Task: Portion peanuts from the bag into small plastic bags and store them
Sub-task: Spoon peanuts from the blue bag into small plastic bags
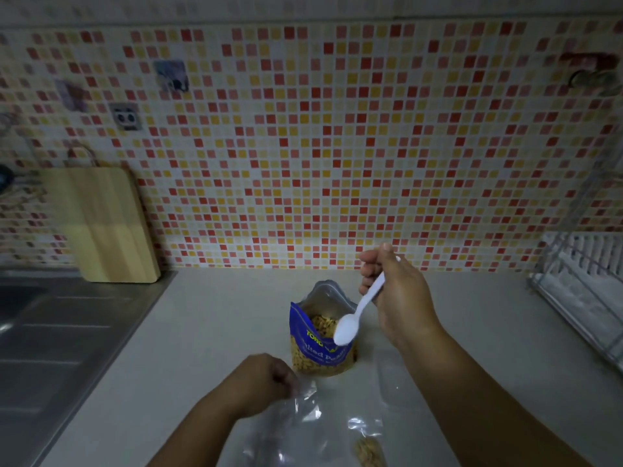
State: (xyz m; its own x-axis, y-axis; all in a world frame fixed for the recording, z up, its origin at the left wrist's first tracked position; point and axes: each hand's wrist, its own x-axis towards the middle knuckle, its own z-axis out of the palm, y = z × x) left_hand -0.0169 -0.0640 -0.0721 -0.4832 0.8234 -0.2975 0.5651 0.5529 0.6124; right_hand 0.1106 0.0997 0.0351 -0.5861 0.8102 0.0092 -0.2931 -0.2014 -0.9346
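Note:
A blue peanut bag (317,352) stands open on the grey counter (219,332), with peanuts visible inside. My right hand (394,291) grips a white plastic spoon (357,315); its empty bowl hangs over the bag's mouth. In front of the bag, my left hand (259,382) pinches the top edge of a clear small plastic bag (313,429), which lies low in the frame. A few peanuts (369,451) sit inside the clear bag near the bottom edge of the view.
A steel sink drainboard (57,342) lies at the left. A wooden cutting board (104,224) leans against the mosaic tile wall. A white dish rack (586,291) stands at the right. More clear plastic (394,382) lies right of the peanut bag.

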